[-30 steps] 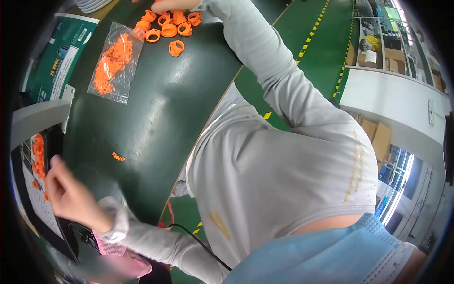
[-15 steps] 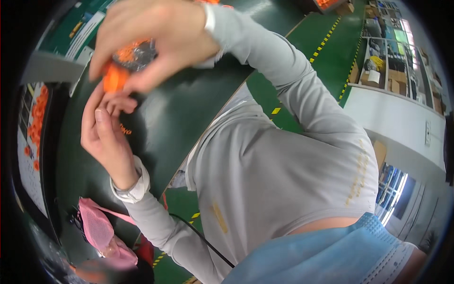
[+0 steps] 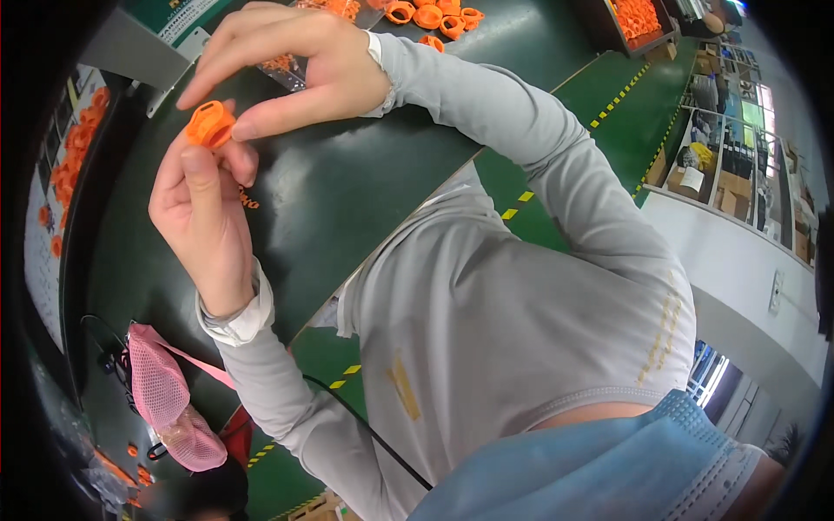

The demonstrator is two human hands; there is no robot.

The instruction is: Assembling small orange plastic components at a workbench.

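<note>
Running diagonally beside the grey-shirted body, the near edge of the dark green worktop leaves a broad glossy stretch of surface between itself and the raised hands. A grey metal bracket and a black-edged panel bound the left side, the bracket near the fingertips.

The left hand closes its thumb and fingers around the lower part of an orange plastic ring, held above the worktop. The right hand is spread wide: its thumb tip meets the ring's side, while the forefinger stretches past, apart from it; whether the thumb presses, I cannot tell.

Behind the right hand lies a clear plastic bag of small orange pieces. Loose orange rings cluster toward the worktop's upper end; a pink mesh article lies by its lower corner.
</note>
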